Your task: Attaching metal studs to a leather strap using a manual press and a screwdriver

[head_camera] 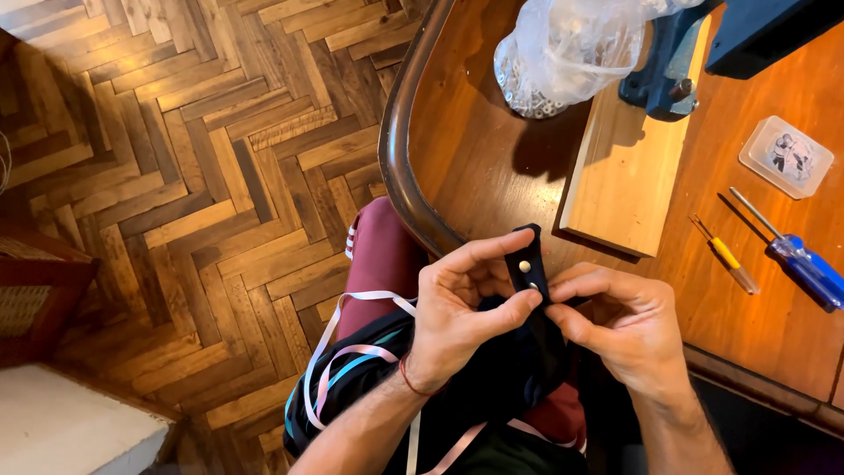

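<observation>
Head view: the strap (528, 262) is a short black strip with two small metal rivets, and it stands almost upright between the two hands, just over the near edge of the surface (492, 149). Its long axis runs from the lap up toward the surface, a little tilted to the left at the top. The left hand (457, 308) is on the left of the strap and grasps it, with the thumb on the lower part and the index finger reaching over to the top end. The right hand (615, 321) is on the right of it and pinches the lower end, fingers clenched around the dark cloth there. Both hands touch the strap; the left one covers more of it.

Below the hands, on the lap, lies a dark bag (492, 387) with pale ribbons (352, 361).

On the surface, well apart from the hands, a board (620, 176) lies under a blue vise (673, 70). A clear bag of small metal parts (563, 53) is near the far edge. Toward the right edge lie a small yellow screwdriver (728, 257), a blue screwdriver (796, 259) and a flat clear box (785, 157).

The room has a herringbone wood floor (193, 158) at the left.
</observation>
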